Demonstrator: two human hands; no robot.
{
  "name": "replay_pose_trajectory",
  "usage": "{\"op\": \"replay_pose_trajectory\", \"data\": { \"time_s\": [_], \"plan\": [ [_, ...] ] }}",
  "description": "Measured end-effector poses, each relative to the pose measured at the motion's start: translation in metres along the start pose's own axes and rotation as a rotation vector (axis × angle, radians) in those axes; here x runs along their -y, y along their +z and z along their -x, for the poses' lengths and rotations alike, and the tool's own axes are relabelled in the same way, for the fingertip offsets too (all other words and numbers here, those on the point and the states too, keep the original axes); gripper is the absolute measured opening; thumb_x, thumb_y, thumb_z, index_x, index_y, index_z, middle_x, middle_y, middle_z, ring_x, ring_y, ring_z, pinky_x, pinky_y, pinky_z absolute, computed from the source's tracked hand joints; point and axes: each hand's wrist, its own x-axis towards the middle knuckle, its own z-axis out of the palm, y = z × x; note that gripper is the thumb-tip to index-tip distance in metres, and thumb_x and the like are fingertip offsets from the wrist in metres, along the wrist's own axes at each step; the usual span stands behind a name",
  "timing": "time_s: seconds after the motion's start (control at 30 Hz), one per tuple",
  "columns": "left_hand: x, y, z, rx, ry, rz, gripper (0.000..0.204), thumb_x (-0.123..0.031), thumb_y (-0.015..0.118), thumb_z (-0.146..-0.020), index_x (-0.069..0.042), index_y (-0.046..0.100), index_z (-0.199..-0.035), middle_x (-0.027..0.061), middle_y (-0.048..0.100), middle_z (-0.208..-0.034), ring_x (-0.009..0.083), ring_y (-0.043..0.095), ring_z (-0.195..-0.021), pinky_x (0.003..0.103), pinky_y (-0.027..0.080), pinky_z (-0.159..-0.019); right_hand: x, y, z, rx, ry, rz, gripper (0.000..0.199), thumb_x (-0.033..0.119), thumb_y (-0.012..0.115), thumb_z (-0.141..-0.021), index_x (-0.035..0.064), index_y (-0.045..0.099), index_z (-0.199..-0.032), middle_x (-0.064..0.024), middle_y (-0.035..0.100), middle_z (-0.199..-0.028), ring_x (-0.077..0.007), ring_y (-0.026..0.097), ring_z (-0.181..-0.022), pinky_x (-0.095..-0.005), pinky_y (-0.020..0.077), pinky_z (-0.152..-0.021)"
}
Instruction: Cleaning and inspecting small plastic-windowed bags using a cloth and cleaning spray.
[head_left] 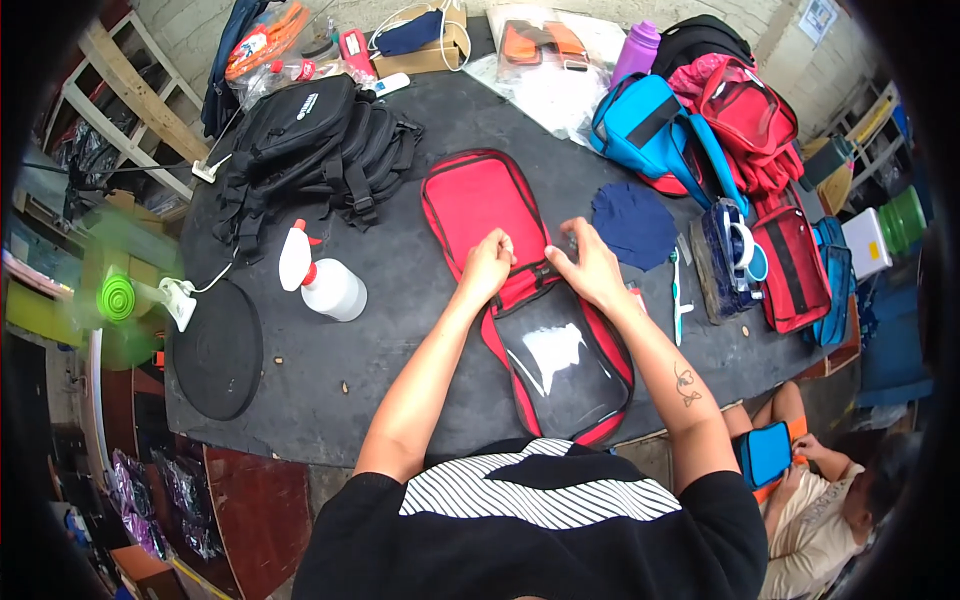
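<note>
A red zippered bag (pixel 482 205) lies unfolded on the dark table, its red fabric half on the far side. The near half has a clear plastic window (pixel 556 365) with red and black edging, and glare whitens part of it. My left hand (pixel 488 264) rests over the bag's left side near the fold, its fingers curled together; whatever they may pinch is too small to make out. Across the fold, my right hand (pixel 590 264) is at the bag's right edge. Its thumb and fingers are apart, with nothing visible between them.
A white spray bottle (pixel 335 290) stands left of my left arm, before black backpacks (pixel 310 150). To the right lie a navy cloth (pixel 634 225), a toothbrush (pixel 677 295) and blue and red bags (pixel 650 125). A green fan (pixel 117 297) is far left; another person (pixel 825 510) sits lower right.
</note>
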Motion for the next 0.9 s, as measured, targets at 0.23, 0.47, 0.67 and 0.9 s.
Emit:
{"op": "replay_pose_trajectory", "data": {
  "time_s": [0.23,0.47,0.67,0.9],
  "plan": [
    [-0.013,-0.006,0.003,0.242,0.117,-0.210,0.007,-0.006,0.063,-0.079,-0.002,0.058,-0.083,0.0139,0.065,-0.073,0.0223,0.067,-0.069,0.036,0.050,-0.063,-0.033,0.045,-0.014,0.138,0.324,-0.013,0.059,0.031,0.075,-0.071,0.0099,0.047,-0.119,-0.0164,0.059,-0.112,-0.0326,0.060,-0.104,-0.0425,0.0473,-0.086],
    [-0.018,-0.005,-0.009,0.103,0.021,-0.397,0.016,-0.011,0.076,-0.069,-0.005,0.061,-0.071,0.0101,0.063,-0.064,0.0247,0.066,-0.064,0.038,0.050,-0.062,-0.022,0.052,-0.011,0.061,0.381,0.044,0.043,0.029,0.071,-0.077,0.0099,0.052,-0.112,-0.0155,0.068,-0.095,-0.0349,0.065,-0.096,-0.0440,0.0483,-0.082],
    [-0.011,-0.002,-0.004,0.126,0.017,-0.349,0.016,-0.016,0.076,-0.073,-0.005,0.065,-0.076,0.0113,0.064,-0.064,0.0254,0.066,-0.063,0.038,0.050,-0.060,-0.020,0.050,-0.022,0.038,0.421,0.144,0.047,0.036,0.075,-0.074,0.0077,0.055,-0.106,-0.0166,0.069,-0.093,-0.0359,0.065,-0.095,-0.0441,0.0491,-0.081],
    [-0.007,0.004,-0.010,-0.070,-0.004,-0.280,0.017,-0.016,0.076,-0.073,-0.002,0.067,-0.077,0.0111,0.066,-0.064,0.0199,0.066,-0.059,0.034,0.050,-0.058,-0.017,0.044,-0.026,0.114,0.498,0.082,0.051,0.036,0.078,-0.071,0.0065,0.056,-0.106,-0.0150,0.069,-0.097,-0.0328,0.065,-0.098,-0.0415,0.0487,-0.085]
  ]
}}
